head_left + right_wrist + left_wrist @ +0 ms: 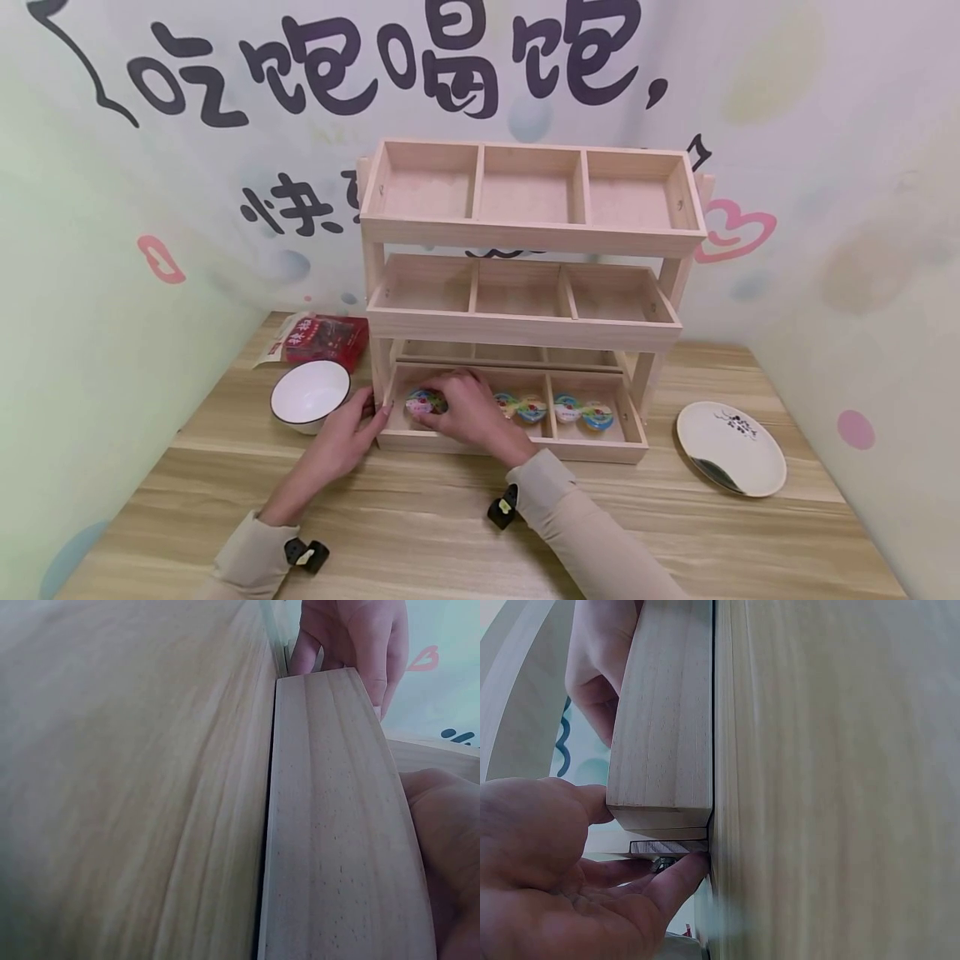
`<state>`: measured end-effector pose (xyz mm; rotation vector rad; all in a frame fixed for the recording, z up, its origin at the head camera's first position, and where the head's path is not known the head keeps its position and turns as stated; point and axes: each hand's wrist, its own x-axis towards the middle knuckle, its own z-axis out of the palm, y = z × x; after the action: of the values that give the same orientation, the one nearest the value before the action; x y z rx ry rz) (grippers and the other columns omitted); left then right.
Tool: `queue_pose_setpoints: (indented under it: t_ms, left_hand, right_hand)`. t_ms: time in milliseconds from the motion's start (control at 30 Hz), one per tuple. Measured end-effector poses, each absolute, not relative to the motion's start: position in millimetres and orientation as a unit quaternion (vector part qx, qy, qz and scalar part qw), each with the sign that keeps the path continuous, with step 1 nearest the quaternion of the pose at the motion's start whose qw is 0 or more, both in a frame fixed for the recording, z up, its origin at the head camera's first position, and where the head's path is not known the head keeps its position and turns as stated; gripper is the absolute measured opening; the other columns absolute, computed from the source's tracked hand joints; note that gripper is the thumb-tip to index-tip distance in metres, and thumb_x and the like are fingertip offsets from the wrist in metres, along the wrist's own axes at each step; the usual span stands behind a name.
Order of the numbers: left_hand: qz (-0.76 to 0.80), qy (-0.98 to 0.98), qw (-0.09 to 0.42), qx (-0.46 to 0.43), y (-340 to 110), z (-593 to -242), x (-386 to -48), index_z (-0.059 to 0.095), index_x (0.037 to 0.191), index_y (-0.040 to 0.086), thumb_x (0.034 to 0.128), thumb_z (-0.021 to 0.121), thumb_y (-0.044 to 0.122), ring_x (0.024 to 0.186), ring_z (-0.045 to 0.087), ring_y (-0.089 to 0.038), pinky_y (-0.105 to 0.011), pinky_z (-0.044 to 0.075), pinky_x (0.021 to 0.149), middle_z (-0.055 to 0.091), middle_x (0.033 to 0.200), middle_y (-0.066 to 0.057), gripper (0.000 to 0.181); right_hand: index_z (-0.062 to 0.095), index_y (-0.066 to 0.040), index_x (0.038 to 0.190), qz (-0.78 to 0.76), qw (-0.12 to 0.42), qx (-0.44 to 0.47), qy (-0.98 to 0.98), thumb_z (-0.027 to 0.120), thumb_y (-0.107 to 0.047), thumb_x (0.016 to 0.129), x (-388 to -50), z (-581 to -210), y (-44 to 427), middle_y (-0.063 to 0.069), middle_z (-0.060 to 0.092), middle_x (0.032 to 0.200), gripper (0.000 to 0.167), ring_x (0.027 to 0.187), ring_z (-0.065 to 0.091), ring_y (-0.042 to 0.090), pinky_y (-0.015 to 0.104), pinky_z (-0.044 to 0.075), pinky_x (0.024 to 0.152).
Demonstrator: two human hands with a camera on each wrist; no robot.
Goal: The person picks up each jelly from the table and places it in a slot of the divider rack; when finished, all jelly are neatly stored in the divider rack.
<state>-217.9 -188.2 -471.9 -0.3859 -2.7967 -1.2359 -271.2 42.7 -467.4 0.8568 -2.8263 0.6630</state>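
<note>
The left hand [348, 437] grips the left end of the wooden rack's bottom tray [517, 448]; in the left wrist view its thumb touches the tray's corner and the fingers of this hand [562, 870] lie against the rack's side. Inside the bottom tray's left compartment, the right hand [468, 412] pinches a small round cup [439, 402] between thumb and fingers, beside another cup [418, 403]. Cups with colourful lids lie in the middle compartment [532, 409] and the right one [597, 416]. In the right wrist view the tray wall [337, 817] hides the right hand's fingertips.
The rack's top tray [532, 236] and middle tray [525, 327] each have three compartments. A white bowl [310, 392] and a red packet [330, 337] are at the left. On the right lies a plate [738, 450]. A printed cloth hangs behind.
</note>
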Motion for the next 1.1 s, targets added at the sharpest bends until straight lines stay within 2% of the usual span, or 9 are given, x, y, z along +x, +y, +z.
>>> queue_pose_setpoints:
  t_ms: [267,567,800,1100]
  left_hand:
    - [-0.388,-0.91,0.045,-0.14,-191.6,-478.0,-219.5,0.051,0.146,-0.012,0.1127,0.056,0.023,0.128,0.069,-0.046,-0.057,0.058,0.104,0.067,0.137,-0.033,0.049]
    - [-0.399,-0.905,0.055,-0.141,-188.8,-475.4,-218.3,0.053,0.145,-0.012,0.1108,0.058,0.02,0.126,0.068,-0.048,-0.06,0.057,0.103,0.068,0.135,-0.035,0.047]
    - [-0.385,-0.907,0.069,-0.155,-192.0,-480.0,-220.2,0.054,0.143,-0.011,0.1126,0.056,0.026,0.123,0.07,-0.047,-0.055,0.06,0.099,0.069,0.133,-0.033,0.048]
    - [-0.393,-0.909,0.039,-0.131,-191.8,-479.7,-221.2,0.052,0.147,-0.01,0.1124,0.057,0.022,0.131,0.067,-0.045,-0.058,0.056,0.106,0.067,0.14,-0.033,0.047]
  right_hand:
    - [0.078,-0.021,0.13,0.223,0.06,0.284,-0.93,0.084,-0.047,0.094,-270.6,-468.2,42.6,-0.003,0.08,0.126,0.044,0.126,0.068,0.024,0.057,0.039,0.123]
    - [0.078,-0.021,0.129,0.229,0.056,0.281,-0.93,0.084,-0.047,0.094,-271.9,-469.2,44.2,-0.003,0.08,0.125,0.044,0.126,0.067,0.024,0.059,0.038,0.124]
    - [0.077,-0.021,0.128,0.236,0.055,0.281,-0.929,0.084,-0.047,0.094,-271.3,-469.6,43.8,-0.004,0.08,0.121,0.043,0.122,0.069,0.022,0.058,0.038,0.124]
    - [0.076,-0.02,0.126,0.239,0.064,0.285,-0.926,0.085,-0.049,0.093,-270.5,-467.7,45.0,-0.004,0.079,0.116,0.045,0.112,0.069,0.019,0.054,0.044,0.118]
